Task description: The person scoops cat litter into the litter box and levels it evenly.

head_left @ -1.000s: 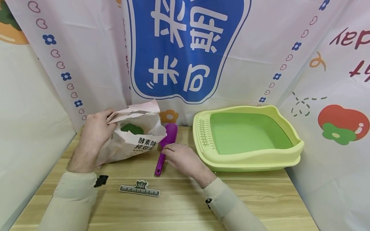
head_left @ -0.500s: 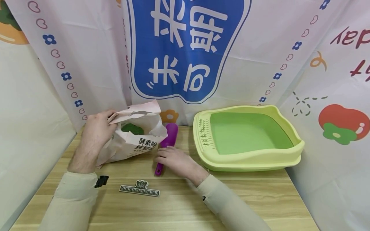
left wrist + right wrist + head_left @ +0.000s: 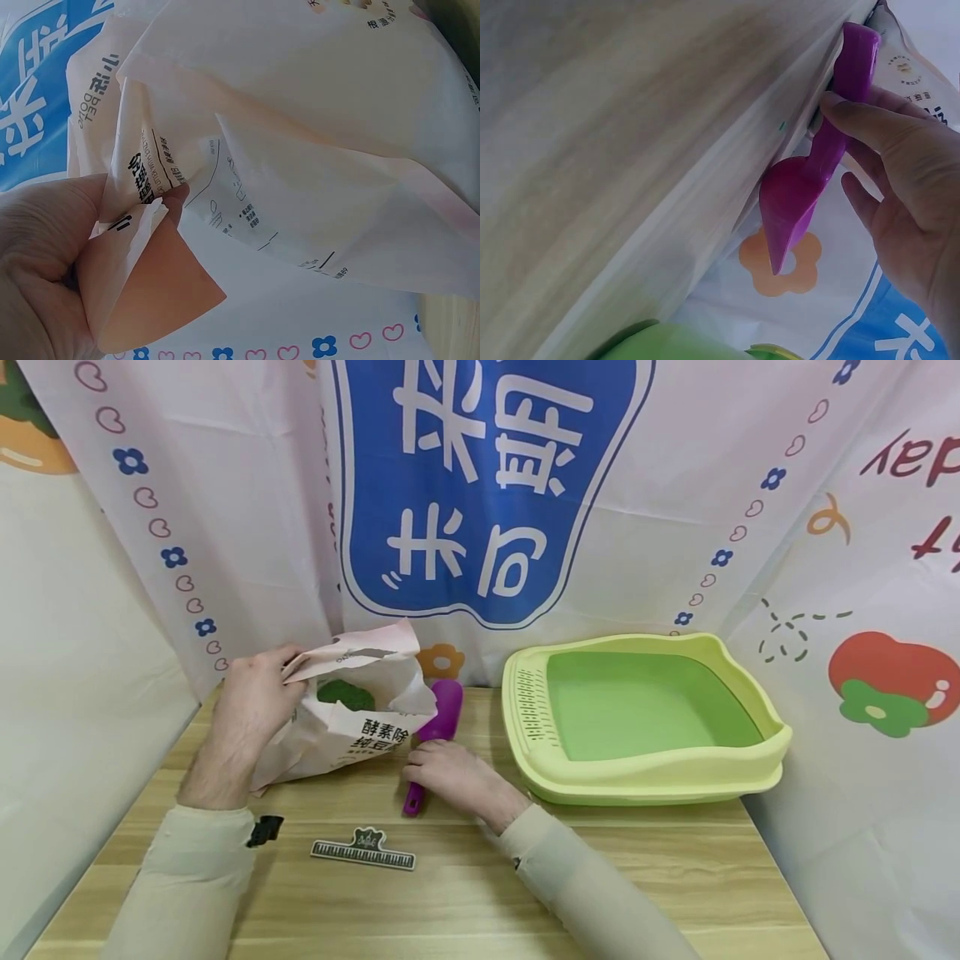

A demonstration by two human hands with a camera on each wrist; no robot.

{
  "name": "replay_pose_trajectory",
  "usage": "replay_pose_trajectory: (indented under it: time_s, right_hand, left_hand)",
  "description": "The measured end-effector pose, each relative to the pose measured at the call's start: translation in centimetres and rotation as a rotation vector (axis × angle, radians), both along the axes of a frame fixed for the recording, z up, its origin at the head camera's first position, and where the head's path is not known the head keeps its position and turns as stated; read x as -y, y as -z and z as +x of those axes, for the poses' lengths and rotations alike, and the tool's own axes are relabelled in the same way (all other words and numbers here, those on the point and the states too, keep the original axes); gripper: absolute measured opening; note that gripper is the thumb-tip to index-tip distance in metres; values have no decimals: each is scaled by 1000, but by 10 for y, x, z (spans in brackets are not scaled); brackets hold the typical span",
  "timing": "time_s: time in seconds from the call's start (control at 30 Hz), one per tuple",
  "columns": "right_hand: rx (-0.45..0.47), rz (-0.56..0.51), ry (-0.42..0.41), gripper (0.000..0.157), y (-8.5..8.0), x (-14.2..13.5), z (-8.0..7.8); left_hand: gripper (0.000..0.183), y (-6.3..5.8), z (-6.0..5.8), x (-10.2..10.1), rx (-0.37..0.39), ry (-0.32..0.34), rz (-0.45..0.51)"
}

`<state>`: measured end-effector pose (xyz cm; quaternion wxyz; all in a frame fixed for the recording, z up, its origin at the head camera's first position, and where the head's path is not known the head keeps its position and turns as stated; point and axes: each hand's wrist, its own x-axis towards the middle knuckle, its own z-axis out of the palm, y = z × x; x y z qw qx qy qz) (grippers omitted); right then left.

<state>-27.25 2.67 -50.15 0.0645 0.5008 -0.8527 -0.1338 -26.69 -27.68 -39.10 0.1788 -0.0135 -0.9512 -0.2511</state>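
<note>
Clip (image 3: 363, 850) lies nearest the person, short of both hands and between them, its long edge running crosswise on the table (image 3: 637, 885). Just beyond it comes the relation that seems to matter most: the scoop (image 3: 447, 702) lies under the right hand (image 3: 457, 772) and well to the right of the left hand (image 3: 258, 702), so the right hand is plainly the nearer. Its long axis runs away from the person with a slight lean to the right — handle (image 3: 413, 798) end on the near side of the right hand, blade out past the fingers.

The right hand pinches the handle, thumb on one side and finger on the other, the remaining fingers loosely bent; its forearm slants in from the person's right, back of the hand up. The left hand pinches the rim of the bag (image 3: 318, 752), at the bag's left.

The bag sits between the hands, mouth gaping, something green (image 3: 345, 696) inside. Its right corner overlaps the blade in the head view — whether they touch, I cannot tell. The tray (image 3: 652, 777) stands right of the right hand, reaching farther off, and a printed cloth (image 3: 690, 527) hangs beyond both hands.
</note>
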Motion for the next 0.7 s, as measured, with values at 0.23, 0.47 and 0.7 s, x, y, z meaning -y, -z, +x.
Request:
replay_pose_trajectory:
  time_s: [0.23,0.47,0.7]
  right_hand:
    - [4,-25,12,36,-3,-4,-1]
    - [12,-78,1,33,-4,-8,-1]
    - [18,-117,3,30,-9,-9,5]
  left_hand:
    - [35,-1,-1,-1,2,6,-8]
    - [36,0,0,-1,8,17,-7]
    - [39,0,1,-1,37,41,-19]
